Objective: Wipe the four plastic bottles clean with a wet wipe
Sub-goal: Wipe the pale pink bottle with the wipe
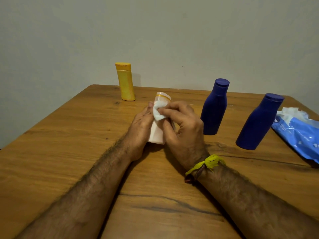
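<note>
L hand (140, 124) grips pale bottle (158, 133) – R hand (183, 125) pinches wipe (158, 112) on it; yellow bottle (125, 81) & 2 blue bottles (214, 107) look untouched.

Table (69, 144) against the wall (155, 31). One bottle (125, 81) upright at the far edge, left of centre. Second bottle (158, 131) mid-table, between left hand (139, 125) and right hand (183, 128), wet wipe (158, 112) on its front. Two more bottles (214, 107) (259, 122) upright to the right. Wipes pack (298, 133) farthest right, apparently open.

blue bottles (214, 107) crowd right, left open
</note>
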